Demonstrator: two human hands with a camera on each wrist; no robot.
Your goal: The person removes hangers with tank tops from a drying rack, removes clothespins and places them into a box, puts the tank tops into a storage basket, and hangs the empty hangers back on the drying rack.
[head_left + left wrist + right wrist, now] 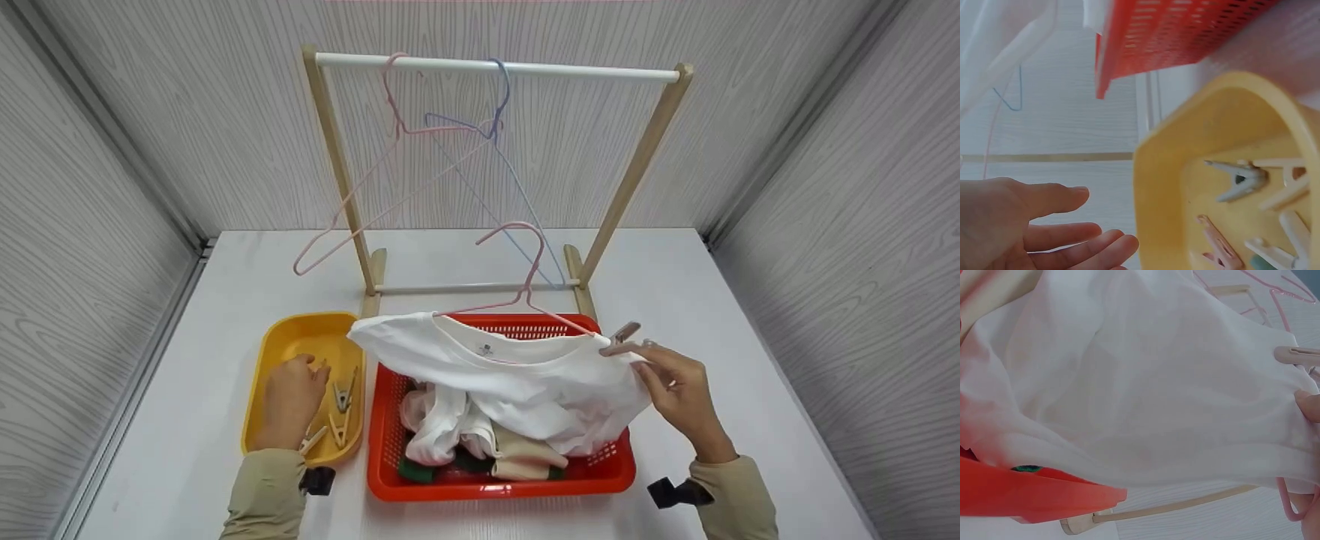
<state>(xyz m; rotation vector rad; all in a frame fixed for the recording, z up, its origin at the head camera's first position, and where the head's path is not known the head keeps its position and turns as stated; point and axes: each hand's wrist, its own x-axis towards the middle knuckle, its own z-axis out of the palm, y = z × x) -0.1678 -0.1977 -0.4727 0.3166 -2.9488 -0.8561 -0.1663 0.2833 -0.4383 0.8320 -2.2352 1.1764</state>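
Observation:
A white shirt (517, 382) hangs from a pink hanger (534, 277) above the red basket. My right hand (679, 386) holds the shirt by its right shoulder, with the thumb pressing the fabric in the right wrist view. Beside those fingers a pale clothespin (1297, 356) bites the shirt's edge. The hanger's end (1292, 509) pokes out below the cloth near that hand. Over the yellow tray (274, 337) is my left hand (292, 394), holding nothing, its fingers extended in the left wrist view (1061, 225). Several clothespins, including a grey one (1244, 179) and a pink one (1220, 244), lie in the tray.
The red basket (502, 491) contains more clothes (442, 427), white and beige with green edges. Behind it stands a wooden rack (637, 165) with a white rod (585, 71), carrying a pink hanger (367, 176) and a blue hanger (517, 180). Grey walls enclose the white table (720, 300).

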